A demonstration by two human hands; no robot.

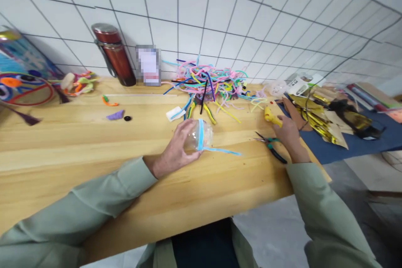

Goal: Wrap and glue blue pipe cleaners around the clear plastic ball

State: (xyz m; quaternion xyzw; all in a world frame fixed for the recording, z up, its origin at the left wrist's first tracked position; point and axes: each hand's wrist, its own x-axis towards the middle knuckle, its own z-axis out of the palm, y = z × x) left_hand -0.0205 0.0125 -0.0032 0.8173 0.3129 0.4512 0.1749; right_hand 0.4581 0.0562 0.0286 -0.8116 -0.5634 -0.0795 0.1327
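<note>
My left hand (pixel 176 148) is wrapped around a clear plastic dome (pixel 201 135) lying on the wooden table (pixel 94 150). A light blue pipe cleaner (pixel 220 150) circles the dome and trails off to the right. My right hand (pixel 287 132) grips a yellow glue gun (pixel 270 117) near the table's right end. Green-handled pliers (pixel 271 146) lie just left of that hand. A tangled pile of coloured pipe cleaners (pixel 210 81) sits behind both hands.
A red metal flask (pixel 114 54) stands against the tiled wall. Colourful craft pieces (pixel 25 88) lie at far left, small purple and black bits (pixel 117 115) mid-table. Gold foil scraps and dark items (pixel 326 119) cover a blue mat on the right.
</note>
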